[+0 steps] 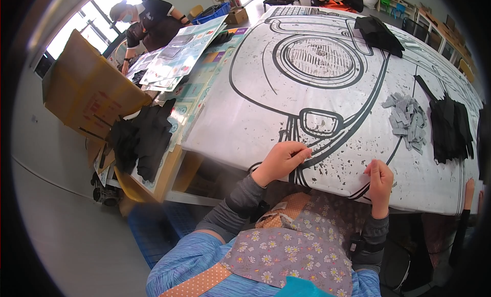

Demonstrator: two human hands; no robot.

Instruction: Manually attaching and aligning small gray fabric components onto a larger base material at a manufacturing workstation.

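Observation:
My left hand (284, 162) is at the near edge of a table covered with a white sheet (220, 128) printed with black line drawings. Its thumb and fingers are pinched together, and whatever may be in them is too small to make out. To its right, my right hand (380, 183) is raised over the same edge with curled fingers; I cannot see anything in its grip. Dark flecks are scattered over the sheet between and beyond the hands. A heap of grey fabric strips (406, 120) lies beyond my right hand, beside a pile of black fabric pieces (450, 127).
More black pieces lie at the far right (378, 35) and on the left-hand table (146, 138), near a tilted cardboard box (89, 84). Printed sheets (186, 54) cover that table. One person leans over it; another, in orange, is at the far edge. A blue crate (158, 228) stands below.

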